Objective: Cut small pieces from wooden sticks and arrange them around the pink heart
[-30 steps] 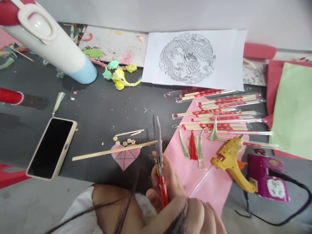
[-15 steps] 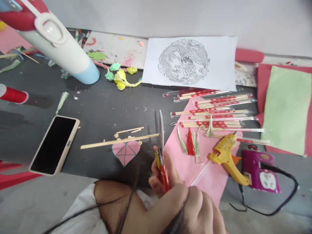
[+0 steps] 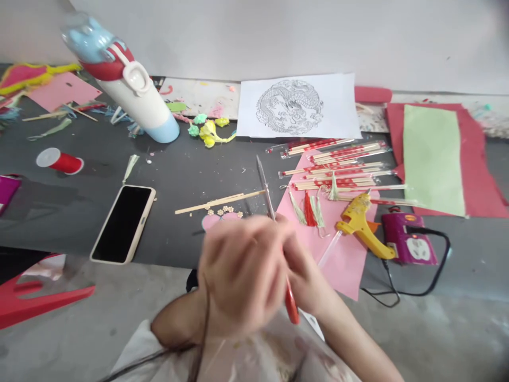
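A pair of scissors (image 3: 267,187) with a red handle stands tilted over the table, its blades pointing away from me. My left hand (image 3: 240,270) is curled over the handles, somewhat blurred. Wrapped against them from the other side is my right hand (image 3: 300,260), with one red handle end poking out below. The right end of a thin wooden stick (image 3: 191,209) meets the blades. Just under the stick lie small flower-shaped pieces (image 3: 226,210) and a pink heart-shaped paper (image 3: 210,222), mostly covered by my left hand.
On the left are a phone (image 3: 124,225), a red thread spool (image 3: 61,161) and a bottle (image 3: 139,95). To the right, wrapped chopsticks (image 3: 342,183), tassels (image 3: 309,209) and a yellow glue gun (image 3: 360,223) lie on pink paper (image 3: 345,270). A corded purple box (image 3: 409,241) sits beside them.
My left hand has moved left and up, now covering much of the heart-shaped paper. The scissors' blades look closer together. The camera view has shifted, showing more of the table's left side.
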Demonstrator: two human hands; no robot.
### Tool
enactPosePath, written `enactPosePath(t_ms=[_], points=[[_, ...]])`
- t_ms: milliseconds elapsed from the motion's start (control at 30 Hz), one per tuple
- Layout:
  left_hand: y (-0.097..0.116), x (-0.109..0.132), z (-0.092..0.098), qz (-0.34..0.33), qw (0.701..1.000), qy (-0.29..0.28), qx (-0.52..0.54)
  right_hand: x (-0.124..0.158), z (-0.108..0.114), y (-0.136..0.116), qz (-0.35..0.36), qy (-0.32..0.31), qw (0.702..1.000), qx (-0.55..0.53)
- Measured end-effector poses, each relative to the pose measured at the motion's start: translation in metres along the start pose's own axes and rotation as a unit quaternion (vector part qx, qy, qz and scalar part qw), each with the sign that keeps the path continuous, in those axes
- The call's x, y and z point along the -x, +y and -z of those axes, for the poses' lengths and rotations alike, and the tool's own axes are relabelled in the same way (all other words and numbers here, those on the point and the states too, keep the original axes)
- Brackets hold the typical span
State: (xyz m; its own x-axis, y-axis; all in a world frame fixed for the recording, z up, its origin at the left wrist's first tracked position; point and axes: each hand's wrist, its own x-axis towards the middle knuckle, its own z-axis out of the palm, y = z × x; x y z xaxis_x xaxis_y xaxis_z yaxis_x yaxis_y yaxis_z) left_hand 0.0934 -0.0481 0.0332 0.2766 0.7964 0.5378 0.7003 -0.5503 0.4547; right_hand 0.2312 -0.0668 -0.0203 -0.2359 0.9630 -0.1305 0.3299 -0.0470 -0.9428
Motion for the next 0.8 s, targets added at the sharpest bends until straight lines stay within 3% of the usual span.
enactPosePath(t_ms=[100, 267, 567, 800], points=[[-0.025, 0.001, -0.002, 0.036, 0.994, 0.059, -0.089, 0.005, 0.004, -0.005, -0.033, 0.0, 0.999, -0.019], [-0.047, 0.007, -0.015, -0.011, 0.993, 0.058, -0.101, 0.017, 0.005, -0.003, -0.019, 0.017, 0.996, 0.085], [-0.055, 0.024, -0.026, -0.05, 0.994, 0.091, -0.019, 0.023, 0.008, -0.01, 0.068, 0.062, 0.969, 0.228], [-0.055, 0.028, -0.021, -0.011, 0.998, 0.053, 0.038, 0.022, 0.015, -0.009, 0.126, 0.069, 0.949, 0.281]])
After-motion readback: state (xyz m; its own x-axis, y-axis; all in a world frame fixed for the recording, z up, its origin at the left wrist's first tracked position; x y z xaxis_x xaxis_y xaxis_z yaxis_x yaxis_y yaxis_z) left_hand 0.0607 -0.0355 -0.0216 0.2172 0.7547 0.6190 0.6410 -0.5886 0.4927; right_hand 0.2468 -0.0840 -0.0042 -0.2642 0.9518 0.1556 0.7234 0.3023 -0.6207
